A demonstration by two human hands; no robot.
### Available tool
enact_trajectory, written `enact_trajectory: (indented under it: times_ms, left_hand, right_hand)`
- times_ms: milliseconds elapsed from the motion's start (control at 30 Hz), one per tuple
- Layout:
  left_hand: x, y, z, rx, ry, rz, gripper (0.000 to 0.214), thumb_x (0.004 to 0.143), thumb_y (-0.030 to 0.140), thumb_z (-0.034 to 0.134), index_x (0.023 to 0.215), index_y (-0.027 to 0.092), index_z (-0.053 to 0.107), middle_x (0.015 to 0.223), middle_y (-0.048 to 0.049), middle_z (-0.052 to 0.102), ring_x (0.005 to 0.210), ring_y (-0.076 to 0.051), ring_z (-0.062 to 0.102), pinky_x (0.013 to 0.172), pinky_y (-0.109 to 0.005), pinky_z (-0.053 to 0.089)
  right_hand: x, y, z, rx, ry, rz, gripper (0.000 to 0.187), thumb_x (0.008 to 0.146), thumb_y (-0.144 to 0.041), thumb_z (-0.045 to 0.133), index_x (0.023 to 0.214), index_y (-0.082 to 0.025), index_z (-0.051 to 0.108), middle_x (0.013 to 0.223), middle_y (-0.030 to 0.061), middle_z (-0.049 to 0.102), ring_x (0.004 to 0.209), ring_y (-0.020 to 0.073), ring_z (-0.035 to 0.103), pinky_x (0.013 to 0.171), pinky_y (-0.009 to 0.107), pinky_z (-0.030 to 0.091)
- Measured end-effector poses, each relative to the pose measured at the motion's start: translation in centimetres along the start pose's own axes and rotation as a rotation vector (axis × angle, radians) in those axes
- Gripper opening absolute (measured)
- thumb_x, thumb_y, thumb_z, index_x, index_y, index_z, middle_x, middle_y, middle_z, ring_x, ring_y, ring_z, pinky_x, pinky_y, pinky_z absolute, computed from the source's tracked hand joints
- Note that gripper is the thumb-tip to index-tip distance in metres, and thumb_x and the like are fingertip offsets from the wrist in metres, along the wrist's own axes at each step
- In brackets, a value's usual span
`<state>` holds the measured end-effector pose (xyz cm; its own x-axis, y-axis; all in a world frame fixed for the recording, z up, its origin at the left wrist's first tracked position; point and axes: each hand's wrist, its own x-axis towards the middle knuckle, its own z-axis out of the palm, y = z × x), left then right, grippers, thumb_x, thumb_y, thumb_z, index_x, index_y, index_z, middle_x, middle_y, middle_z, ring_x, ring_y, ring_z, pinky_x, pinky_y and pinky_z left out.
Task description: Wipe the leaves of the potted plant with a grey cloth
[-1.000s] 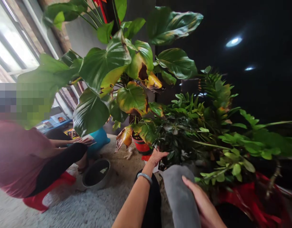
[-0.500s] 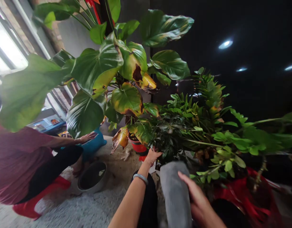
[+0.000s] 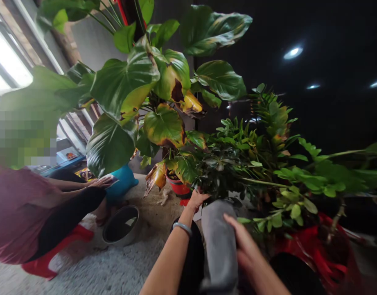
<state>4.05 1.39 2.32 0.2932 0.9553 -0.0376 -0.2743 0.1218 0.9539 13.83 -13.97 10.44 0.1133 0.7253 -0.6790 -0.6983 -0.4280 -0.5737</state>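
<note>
My right hand (image 3: 242,250) grips a grey cloth (image 3: 218,241), held up in front of a small dark-leaved potted plant (image 3: 220,172). My left hand (image 3: 196,200), with a bracelet on the wrist, reaches forward under that plant's leaves; its fingers curl into the foliage, and what they hold is hidden. A large plant with broad green and yellowing leaves (image 3: 163,127) stands behind in a red pot (image 3: 179,189).
Another person in a red top (image 3: 19,209) sits at the left on a red stool, hands on a blue pot (image 3: 122,182). An empty dark bowl-like pot (image 3: 120,224) lies on the grey floor. More leafy plants and a red pot (image 3: 323,258) crowd the right.
The grey cloth in my right hand has shifted slightly left and closer to the plant. My left hand stays among the leaves. The other person's hands moved a little on the blue pot.
</note>
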Motion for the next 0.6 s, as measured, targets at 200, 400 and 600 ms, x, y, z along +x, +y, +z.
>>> enact_trajectory:
  times_ms: [200,400,600]
  left_hand:
    - [0.4,0.1,-0.7,0.014,-0.018,-0.019,0.041,0.045,0.018,0.078,0.084,0.014,0.067,0.086,-0.0071,0.072,0.079,-0.021,0.064,0.078,-0.034,0.051]
    - [-0.1,0.0,-0.1,0.018,-0.042,0.012,0.035,0.047,0.021,0.077,0.079,0.014,0.067,0.080,-0.0059,0.072,0.076,-0.021,0.064,0.074,-0.032,0.051]
    - [0.0,0.3,-2.4,0.308,0.370,-0.176,0.027,0.057,0.018,0.070,0.083,0.016,0.064,0.081,-0.0073,0.071,0.081,-0.025,0.066,0.069,-0.033,0.051]
  right_hand:
    - [-2.9,-2.3,-3.6,-0.032,0.181,-0.282,0.035,0.055,-0.039,0.076,0.081,-0.017,0.069,0.069,0.0056,0.074,0.085,0.0316,0.070,0.073,0.039,0.057]
    - [0.8,-5.4,-0.6,0.210,0.222,-0.383,0.029,0.059,-0.024,0.067,0.088,-0.018,0.065,0.068,0.0015,0.073,0.084,0.0260,0.070,0.074,0.035,0.056]
    - [1.7,5.2,-3.5,-0.187,-0.042,0.055,0.041,0.056,-0.045,0.074,0.082,-0.013,0.070,0.074,0.0098,0.074,0.085,0.0314,0.069,0.072,0.037,0.053]
